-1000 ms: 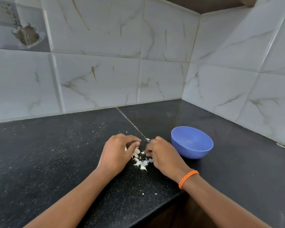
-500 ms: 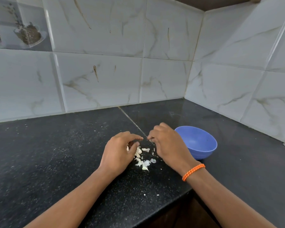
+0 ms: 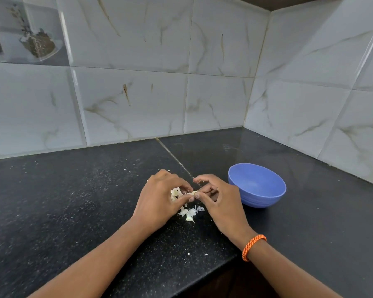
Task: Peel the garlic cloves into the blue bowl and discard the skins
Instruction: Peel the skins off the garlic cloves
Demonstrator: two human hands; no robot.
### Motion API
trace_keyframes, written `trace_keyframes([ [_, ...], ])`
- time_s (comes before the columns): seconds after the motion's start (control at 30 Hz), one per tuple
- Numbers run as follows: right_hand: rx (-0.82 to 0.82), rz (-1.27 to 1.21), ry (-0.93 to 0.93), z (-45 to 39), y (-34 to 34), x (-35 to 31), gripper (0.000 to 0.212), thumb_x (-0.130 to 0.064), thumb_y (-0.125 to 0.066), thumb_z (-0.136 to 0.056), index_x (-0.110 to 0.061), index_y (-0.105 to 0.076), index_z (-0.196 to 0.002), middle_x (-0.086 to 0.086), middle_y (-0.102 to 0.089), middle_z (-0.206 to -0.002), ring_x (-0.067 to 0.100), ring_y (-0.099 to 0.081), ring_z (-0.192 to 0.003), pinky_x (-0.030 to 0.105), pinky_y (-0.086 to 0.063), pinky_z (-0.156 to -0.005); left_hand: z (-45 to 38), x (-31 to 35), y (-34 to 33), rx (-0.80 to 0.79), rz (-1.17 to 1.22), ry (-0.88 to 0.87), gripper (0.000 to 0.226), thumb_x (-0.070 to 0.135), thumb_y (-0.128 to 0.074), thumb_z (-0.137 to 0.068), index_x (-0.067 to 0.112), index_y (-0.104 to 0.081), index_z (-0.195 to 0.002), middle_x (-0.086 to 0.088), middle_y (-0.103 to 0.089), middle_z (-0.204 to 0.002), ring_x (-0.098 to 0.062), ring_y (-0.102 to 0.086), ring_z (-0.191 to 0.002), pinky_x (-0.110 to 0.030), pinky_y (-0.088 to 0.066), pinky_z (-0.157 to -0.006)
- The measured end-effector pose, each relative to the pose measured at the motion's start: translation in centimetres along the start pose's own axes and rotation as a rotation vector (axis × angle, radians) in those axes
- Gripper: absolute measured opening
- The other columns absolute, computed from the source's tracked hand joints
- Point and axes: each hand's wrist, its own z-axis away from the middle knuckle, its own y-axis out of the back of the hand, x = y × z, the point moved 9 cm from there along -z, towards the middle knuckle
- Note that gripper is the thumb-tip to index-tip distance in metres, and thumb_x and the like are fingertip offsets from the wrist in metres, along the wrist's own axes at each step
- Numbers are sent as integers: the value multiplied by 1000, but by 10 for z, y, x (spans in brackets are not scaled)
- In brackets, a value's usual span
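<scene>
A small garlic clove (image 3: 193, 193) is pinched between the fingertips of my left hand (image 3: 159, 200) and my right hand (image 3: 219, 200), just above the black counter. More pale garlic pieces (image 3: 175, 193) sit under the curled fingers of my left hand. Loose white skins (image 3: 188, 212) lie on the counter right below both hands. The blue bowl (image 3: 257, 185) stands upright to the right of my right hand, close to it, and its inside looks bare.
The black stone counter (image 3: 73, 201) runs into a tiled corner at the back right. Its front edge steps back below my right forearm. Small white flecks are scattered over it. An orange band (image 3: 252, 246) circles my right wrist.
My right hand has come back from the far side of the pile and met my left hand, and both now pinch one clove. The view has shifted slightly.
</scene>
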Motion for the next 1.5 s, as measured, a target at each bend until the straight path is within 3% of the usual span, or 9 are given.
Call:
trace_keyframes([
  [0.17, -6, -8, 27, 2, -6, -4, 23, -7, -76, -97, -24, -76, -111, -19, -77, -88, 0, -73, -91, 11, -53, -79, 0, 0, 2, -1, -53, 21, 18, 51, -86, -85, 43, -79, -99, 27, -71, -87, -1, -57, -100, -26, -47, -84],
  [0.37, 18, 41, 51, 1, -5, -2, 15, -17, -78, -97, -26, -78, -109, -17, -76, -93, 6, -72, -90, 18, -56, -78, 1, -2, 4, 9, -55, 65, 14, 50, -84, -88, 49, -80, -101, 20, -67, -91, 2, -59, -93, -24, -43, -73],
  [0.5, 48, -2, 46, 1, -4, 0, 10, -17, -79, -96, -24, -81, -104, -15, -76, -90, 11, -70, -86, 19, -55, -73, 3, 2, 4, 16, -24, 70, 11, 52, -79, -91, 48, -82, -101, 19, -71, -88, -1, -61, -92, -32, -53, -74],
  [0.67, 37, -113, 12, 0, -1, 1, 11, -12, -78, -96, -22, -82, -101, -17, -78, -92, 3, -72, -93, 10, -50, -77, 3, 2, 5, 33, -3, 64, 13, 37, -80, -96, 45, -82, -106, 24, -75, -87, -4, -66, -88, -40, -58, -75],
  [0.83, 26, -215, -39, -2, -1, 6, 15, -9, -78, -96, -23, -80, -102, -13, -80, -93, 8, -76, -93, 13, -52, -75, 4, 3, 2, 30, 2, 53, 23, 26, -81, -96, 43, -82, -112, 27, -75, -88, -3, -67, -86, -38, -58, -76],
  [1.03, 26, -275, -67, -2, 0, 10, 16, -7, -77, -96, -21, -79, -102, -8, -81, -89, 8, -77, -87, 15, -54, -75, 3, 5, 2, 26, 2, 46, 26, 32, -87, -90, 45, -82, -112, 26, -75, -87, 3, -62, -84, -26, -46, -71],
  [1.27, 50, -211, 6, 1, 1, 0, 15, -5, -79, -94, -19, -80, -98, -12, -80, -90, 8, -76, -90, 15, -55, -74, 5, 5, 6, 64, 42, 62, 19, 34, -88, -89, 46, -84, -103, 26, -75, -81, -2, -68, -78, -25, -48, -68],
  [1.5, 93, -128, 72, 3, 2, -7, 13, -7, -78, -95, -19, -80, -100, -13, -78, -91, 11, -75, -89, 17, -56, -76, 6, 6, 7, 49, 149, 109, 14, 28, -86, -92, 38, -86, -101, 28, -79, -91, 9, -72, -79, -23, -55, -70],
])
